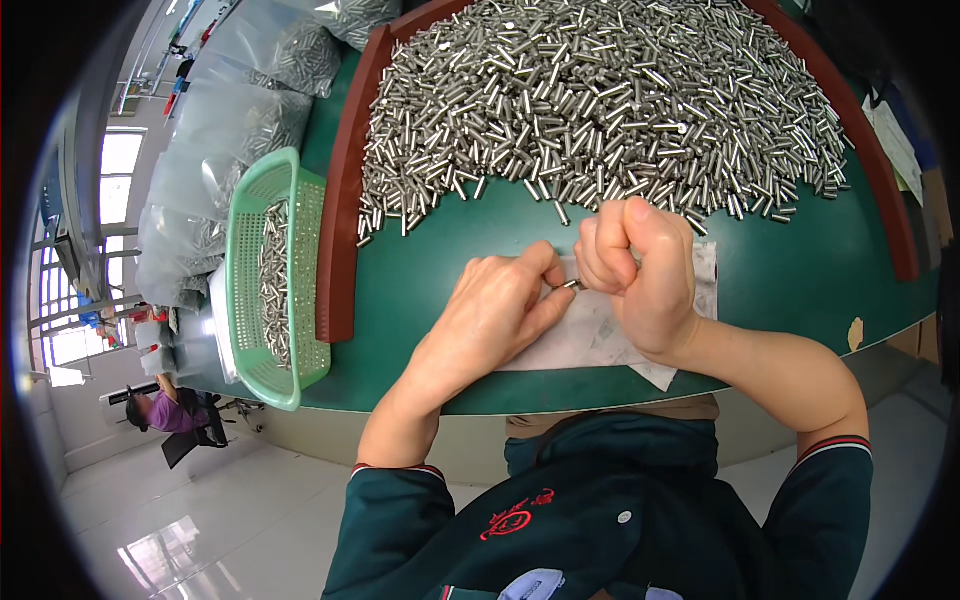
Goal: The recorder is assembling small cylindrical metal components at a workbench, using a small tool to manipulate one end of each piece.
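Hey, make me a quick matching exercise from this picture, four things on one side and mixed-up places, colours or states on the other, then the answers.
Column one
1. Left hand
2. Basket
3. Cloth
4. Side rails

Column two
A. Pale green, with loose pins inside
B. Red-brown, flanking the heap of pins
C. Pinching a single pin
D. Whitish, lying on the green tabletop

Pairs: 1-C, 2-A, 3-D, 4-B

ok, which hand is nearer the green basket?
Left. The left hand is to the right of the basket, with the brown rail between them; the right hand is farther right, beyond the left hand.
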Tool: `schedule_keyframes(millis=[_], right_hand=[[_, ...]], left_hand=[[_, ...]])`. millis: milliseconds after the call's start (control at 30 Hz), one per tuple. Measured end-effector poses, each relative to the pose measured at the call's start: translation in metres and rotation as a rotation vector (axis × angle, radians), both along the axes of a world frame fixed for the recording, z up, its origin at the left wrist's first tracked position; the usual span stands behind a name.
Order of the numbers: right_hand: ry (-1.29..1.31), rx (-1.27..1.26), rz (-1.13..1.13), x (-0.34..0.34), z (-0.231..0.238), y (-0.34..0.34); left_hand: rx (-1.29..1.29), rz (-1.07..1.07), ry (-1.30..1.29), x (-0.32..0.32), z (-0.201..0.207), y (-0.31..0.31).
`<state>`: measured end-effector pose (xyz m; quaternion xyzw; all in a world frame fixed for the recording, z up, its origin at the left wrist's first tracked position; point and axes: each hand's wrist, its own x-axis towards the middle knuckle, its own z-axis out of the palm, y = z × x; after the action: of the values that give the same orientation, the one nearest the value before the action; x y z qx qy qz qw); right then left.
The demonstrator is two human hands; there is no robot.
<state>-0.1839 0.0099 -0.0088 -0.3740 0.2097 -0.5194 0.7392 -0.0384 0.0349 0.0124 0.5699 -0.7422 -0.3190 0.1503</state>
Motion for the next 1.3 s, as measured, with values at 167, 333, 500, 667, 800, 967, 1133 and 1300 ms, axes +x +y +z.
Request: schedule_keyframes(millis=[167,333,500,667,800,967,1133,1300], right_hand=[[0.004,0.027,-0.022,-0.002,-0.005,-0.005],[-0.011,0.046,0.002,0.001,-0.001,-0.005],[0.001,0.057,-0.004,-0.001,0.001,-0.006],[-0.011,0.077,0.001,0.0,0.001,-0.008],[-0.006,0.073,0.002,-0.002,0.002,-0.009],[-0.005,0.097,-0.002,-0.001,0.002,-0.009],[0.003,0.113,-0.002,-0.001,0.001,-0.009],[0.001,0.119,-0.002,0.001,0.001,-0.01]], left_hand=[[0.321,0.178,0.57,0.013,-0.001,-0.014],[0.483,0.294,1.614,0.051,-0.003,-0.026],[0.13,0.583,1.097,0.063,-0.012,-0.036],[-0.449,0.608,-0.131,0.044,-0.017,-0.036],[-0.442,0.527,-0.12,0.043,-0.026,-0.038],[-0.412,0.547,-0.124,0.043,-0.025,-0.037],[-0.355,0.465,-0.137,0.039,-0.022,-0.035],[-0.427,0.397,-0.16,0.03,-0.024,-0.037]])
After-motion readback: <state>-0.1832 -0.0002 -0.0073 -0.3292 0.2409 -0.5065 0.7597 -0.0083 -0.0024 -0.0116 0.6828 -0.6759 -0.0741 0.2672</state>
